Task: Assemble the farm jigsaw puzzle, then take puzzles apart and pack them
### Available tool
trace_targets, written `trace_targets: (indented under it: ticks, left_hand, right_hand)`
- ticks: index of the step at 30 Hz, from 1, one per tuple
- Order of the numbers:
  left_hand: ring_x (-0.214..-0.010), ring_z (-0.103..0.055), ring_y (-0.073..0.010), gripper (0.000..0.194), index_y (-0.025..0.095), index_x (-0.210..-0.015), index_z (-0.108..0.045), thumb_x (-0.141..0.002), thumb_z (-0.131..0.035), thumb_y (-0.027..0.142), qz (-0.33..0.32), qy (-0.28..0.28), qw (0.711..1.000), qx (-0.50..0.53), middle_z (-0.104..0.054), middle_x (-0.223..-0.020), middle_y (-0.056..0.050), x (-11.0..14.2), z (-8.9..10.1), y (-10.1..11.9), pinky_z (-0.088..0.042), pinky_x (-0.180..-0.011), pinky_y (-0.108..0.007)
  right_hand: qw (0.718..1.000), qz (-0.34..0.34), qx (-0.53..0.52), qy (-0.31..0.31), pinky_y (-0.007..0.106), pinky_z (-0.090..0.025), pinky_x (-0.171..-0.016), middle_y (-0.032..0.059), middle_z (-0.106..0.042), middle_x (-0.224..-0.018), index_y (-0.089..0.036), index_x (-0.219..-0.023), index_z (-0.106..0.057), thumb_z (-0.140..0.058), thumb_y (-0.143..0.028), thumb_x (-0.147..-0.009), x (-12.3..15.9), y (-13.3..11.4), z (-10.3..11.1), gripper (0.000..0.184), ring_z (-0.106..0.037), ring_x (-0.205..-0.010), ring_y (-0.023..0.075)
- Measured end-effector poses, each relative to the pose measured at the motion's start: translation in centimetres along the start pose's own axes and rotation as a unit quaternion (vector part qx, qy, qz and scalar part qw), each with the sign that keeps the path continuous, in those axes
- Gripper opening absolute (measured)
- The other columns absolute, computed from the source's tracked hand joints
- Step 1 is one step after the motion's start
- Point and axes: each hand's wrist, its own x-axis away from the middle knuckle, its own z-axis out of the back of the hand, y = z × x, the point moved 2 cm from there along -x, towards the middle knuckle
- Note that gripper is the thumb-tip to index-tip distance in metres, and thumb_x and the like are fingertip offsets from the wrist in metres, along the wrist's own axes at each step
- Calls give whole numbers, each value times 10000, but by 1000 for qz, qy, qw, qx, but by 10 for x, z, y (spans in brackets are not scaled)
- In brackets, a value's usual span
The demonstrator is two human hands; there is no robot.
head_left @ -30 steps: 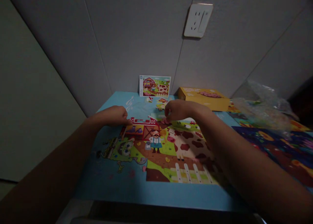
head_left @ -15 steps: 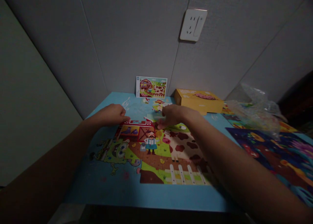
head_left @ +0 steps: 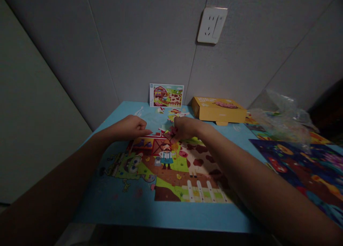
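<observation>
A partly assembled farm jigsaw puzzle (head_left: 174, 174), showing a farmer, a cow, a barn and a white fence, lies on the blue table (head_left: 128, 213). My right hand (head_left: 184, 128) pinches a puzzle piece (head_left: 168, 134) at the puzzle's upper edge, and the piece looks tilted. Beside it, my left hand (head_left: 131, 127) is closed with fingers curled and the thumb stretched along the barn roof's top edge. I see nothing in its fingers. Loose puzzle pieces (head_left: 175, 112) lie beyond my right hand.
A small reference picture card (head_left: 166, 95) leans against the wall. To its right stands a yellow box (head_left: 221, 112). Crumpled clear plastic bag (head_left: 286, 126) and a dark blue picture puzzle (head_left: 297, 167) occupy the right side. A wall socket (head_left: 212, 25) is above.
My left hand has shifted right along the barn roof. My right hand has moved slightly left, and the puzzle piece in its fingers now shows tilted up.
</observation>
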Motion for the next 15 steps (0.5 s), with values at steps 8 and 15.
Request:
trace_targets:
  ticks: [8, 15]
  left_hand:
    - [-568, -452, -126, 451, 171, -956, -653, -728, -600, 556, -9, 15, 1000, -1, -496, -610, 24, 0, 2, 8, -264, -531, -226]
    - [-573, -481, -131, 448, 157, -1133, -593, -804, -554, 459, -10, 45, 999, 17, -519, -629, 23, -5, -7, 11, -280, -550, -236]
  right_hand:
    - [999, 45, -14, 4, 273, -390, -596, 111, -668, -925, -160, -978, -599, -769, -332, -628, -5, -4, -1, 425, -618, -809, 226]
    - [942, 168, -280, 80, 238, -386, -625, -8, -629, -756, -160, -967, -521, -641, -108, -706, -8, -18, 1, 292, -570, -671, 120]
